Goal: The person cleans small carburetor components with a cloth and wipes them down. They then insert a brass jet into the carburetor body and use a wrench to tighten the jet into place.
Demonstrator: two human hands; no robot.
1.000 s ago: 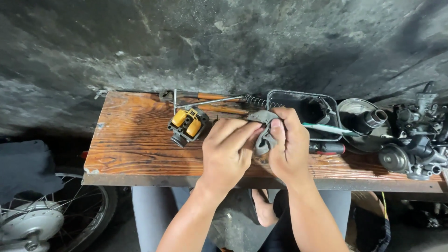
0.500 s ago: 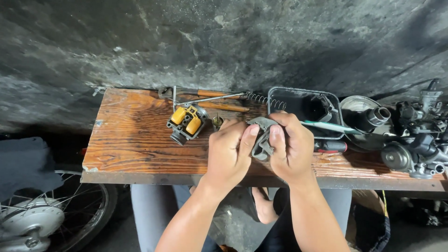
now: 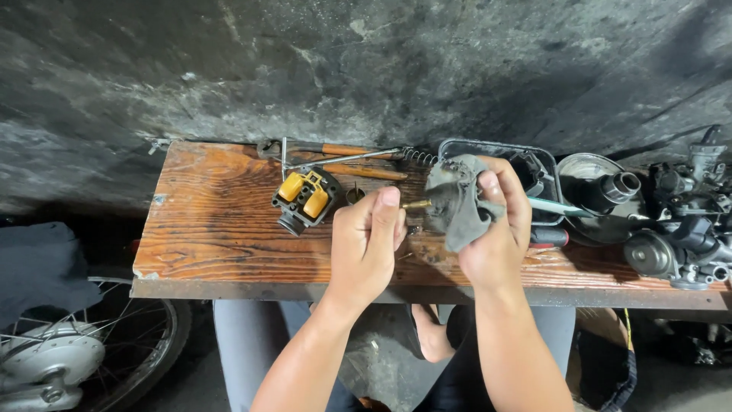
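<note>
My right hand point(image 3: 496, 229) grips a crumpled grey rag point(image 3: 457, 200) over the middle of the wooden bench point(image 3: 213, 221). My left hand point(image 3: 367, 240) is closed around a small brass part point(image 3: 416, 204), whose tip points right and touches the rag. A dark carburetor bowl with yellow floats point(image 3: 305, 197) lies on the bench just left of my left hand.
A black tray point(image 3: 534, 164) of small parts sits behind my right hand. Long tools and a spring point(image 3: 358, 156) lie along the back edge. Grey engine parts point(image 3: 671, 221) crowd the right end. A wheel point(image 3: 69, 351) stands on the floor at lower left.
My hands have drawn slightly apart. The brass part now shows between my left fingers and the rag, which my right hand has lifted a little.
</note>
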